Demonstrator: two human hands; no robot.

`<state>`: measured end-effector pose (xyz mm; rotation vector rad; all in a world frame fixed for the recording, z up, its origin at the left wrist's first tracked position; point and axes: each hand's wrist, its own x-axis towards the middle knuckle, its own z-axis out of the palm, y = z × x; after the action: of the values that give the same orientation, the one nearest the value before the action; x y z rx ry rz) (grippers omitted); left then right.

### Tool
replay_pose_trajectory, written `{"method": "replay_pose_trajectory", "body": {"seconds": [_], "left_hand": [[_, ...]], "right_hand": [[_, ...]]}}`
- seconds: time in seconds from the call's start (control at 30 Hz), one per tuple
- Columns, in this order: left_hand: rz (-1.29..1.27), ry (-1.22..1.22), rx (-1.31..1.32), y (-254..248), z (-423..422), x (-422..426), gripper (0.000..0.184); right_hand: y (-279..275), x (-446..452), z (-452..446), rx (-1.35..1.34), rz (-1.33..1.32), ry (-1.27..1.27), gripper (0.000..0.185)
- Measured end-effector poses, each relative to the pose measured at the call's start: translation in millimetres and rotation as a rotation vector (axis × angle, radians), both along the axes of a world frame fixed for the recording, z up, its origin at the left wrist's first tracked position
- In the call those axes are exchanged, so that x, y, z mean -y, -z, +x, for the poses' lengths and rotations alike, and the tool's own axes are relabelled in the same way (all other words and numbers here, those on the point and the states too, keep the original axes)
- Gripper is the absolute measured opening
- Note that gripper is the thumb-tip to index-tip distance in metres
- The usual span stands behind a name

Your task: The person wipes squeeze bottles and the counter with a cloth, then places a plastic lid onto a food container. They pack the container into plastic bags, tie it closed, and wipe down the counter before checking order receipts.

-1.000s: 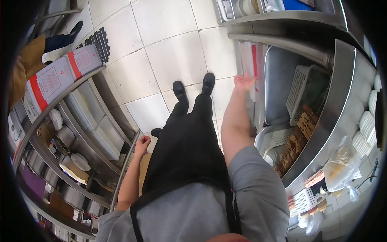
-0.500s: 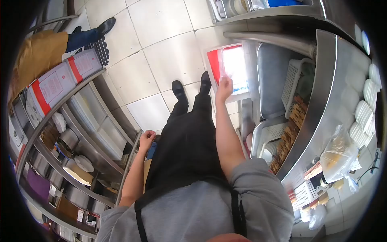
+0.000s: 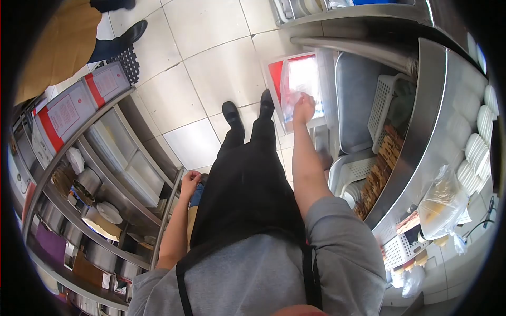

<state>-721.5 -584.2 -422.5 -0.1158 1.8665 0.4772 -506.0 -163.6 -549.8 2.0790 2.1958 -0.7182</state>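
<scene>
My right hand [image 3: 304,108] is over a pale open bin [image 3: 332,108] on the right side, its fingers closed on clear plastic film [image 3: 291,90]. Beneath the film, red and bright white packaging [image 3: 275,73] shows in the bin; glare hides its details. Low on the left, my left hand [image 3: 191,183] hangs beside a metal shelf rail [image 3: 167,213], its fingers loosely curled with nothing visible in them.
A steel counter [image 3: 448,110] with stacked white dishes [image 3: 477,150] runs along the right, above baskets and a grey tray [image 3: 358,100]. Metal shelving with a red-and-white box [image 3: 66,118] lines the left. Another person's shoe [image 3: 138,31] stands on the tiled floor [image 3: 211,63].
My right hand has moved slightly right within the bin, drawing the clear film along with it. My left hand has barely moved. The other person at upper left has shifted a little.
</scene>
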Motion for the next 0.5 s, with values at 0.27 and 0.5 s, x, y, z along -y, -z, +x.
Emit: {"method": "replay_pose_trajectory", "body": {"seconds": [0.27, 0.5], "left_hand": [[0.016, -0.03, 0.095, -1.0, -0.2, -12.1, 0.009], [-0.018, 0.018, 0.074, -5.4, 3.6, -23.2, 0.01]], "right_hand": [[27.0, -5.7, 13.9, 0.085, 0.26, -0.071, 0.027], [-1.4, 19.3, 9.1, -0.192, 0.037, -0.086, 0.027]]}}
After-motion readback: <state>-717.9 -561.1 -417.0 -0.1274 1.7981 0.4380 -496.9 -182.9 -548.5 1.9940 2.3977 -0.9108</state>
